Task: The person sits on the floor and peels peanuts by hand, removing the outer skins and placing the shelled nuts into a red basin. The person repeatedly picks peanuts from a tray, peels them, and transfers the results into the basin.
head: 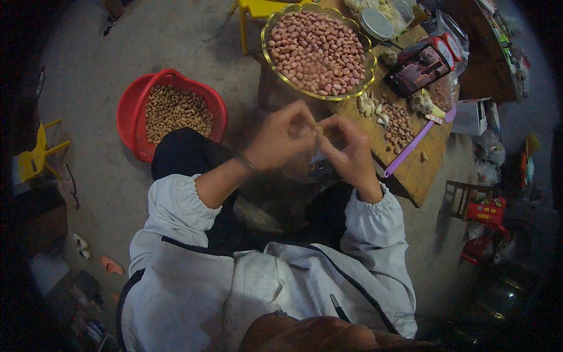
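My left hand and my right hand meet in front of me with fingertips together. Pinched between them is a small yellowish peanut pod, mostly covered by the fingers. Just beyond, on the wooden table, stands a clear bowl with a scalloped gold rim, heaped with pinkish shelled peanuts. To the left, a red plastic basket on the floor holds unshelled peanuts. Below my hands, between my knees, something dark and partly shiny is hard to make out.
On the wooden table lie loose brown kernels, garlic cloves, a purple-handled tool and red-lidded jars. A yellow stool stands behind the bowl. Another small yellow stool is at far left.
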{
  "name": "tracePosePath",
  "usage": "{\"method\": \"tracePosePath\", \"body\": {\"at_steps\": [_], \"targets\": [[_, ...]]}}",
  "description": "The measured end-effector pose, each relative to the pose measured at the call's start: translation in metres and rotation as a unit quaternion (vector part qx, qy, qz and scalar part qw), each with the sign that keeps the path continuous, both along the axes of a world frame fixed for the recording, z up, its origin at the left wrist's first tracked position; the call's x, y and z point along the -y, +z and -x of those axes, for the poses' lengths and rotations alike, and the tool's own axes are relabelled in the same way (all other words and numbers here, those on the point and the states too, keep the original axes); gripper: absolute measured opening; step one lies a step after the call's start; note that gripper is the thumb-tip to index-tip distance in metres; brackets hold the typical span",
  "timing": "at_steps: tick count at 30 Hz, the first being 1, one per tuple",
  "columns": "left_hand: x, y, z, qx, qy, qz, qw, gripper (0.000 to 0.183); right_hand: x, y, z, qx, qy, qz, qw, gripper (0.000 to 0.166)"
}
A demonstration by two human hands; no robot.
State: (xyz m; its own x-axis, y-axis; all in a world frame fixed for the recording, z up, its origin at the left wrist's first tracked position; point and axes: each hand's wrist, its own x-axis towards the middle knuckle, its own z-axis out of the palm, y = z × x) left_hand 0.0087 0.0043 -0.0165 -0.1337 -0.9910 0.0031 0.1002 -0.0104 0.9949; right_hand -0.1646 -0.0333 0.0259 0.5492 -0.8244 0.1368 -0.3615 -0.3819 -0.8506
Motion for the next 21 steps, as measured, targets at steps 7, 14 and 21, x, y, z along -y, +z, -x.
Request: {"method": "tracePosePath", "body": {"at_steps": [7, 14, 21], "targets": [[0.003, -0.01, 0.001, -0.076, -0.01, -0.013, 0.997, 0.014, -0.003, -0.012, -0.002, 0.026, -0.023, -0.074, 0.997, 0.014], [0.002, -0.002, 0.0, -0.186, -0.035, -0.051, 0.981, 0.011, -0.004, -0.015, -0.005, 0.207, -0.024, -0.311, 0.927, 0.012], [0.001, 0.005, -0.002, -0.244, -0.033, -0.042, 0.968, 0.012, -0.005, -0.014, -0.012, 0.402, -0.036, -0.487, 0.775, 0.019]]}}
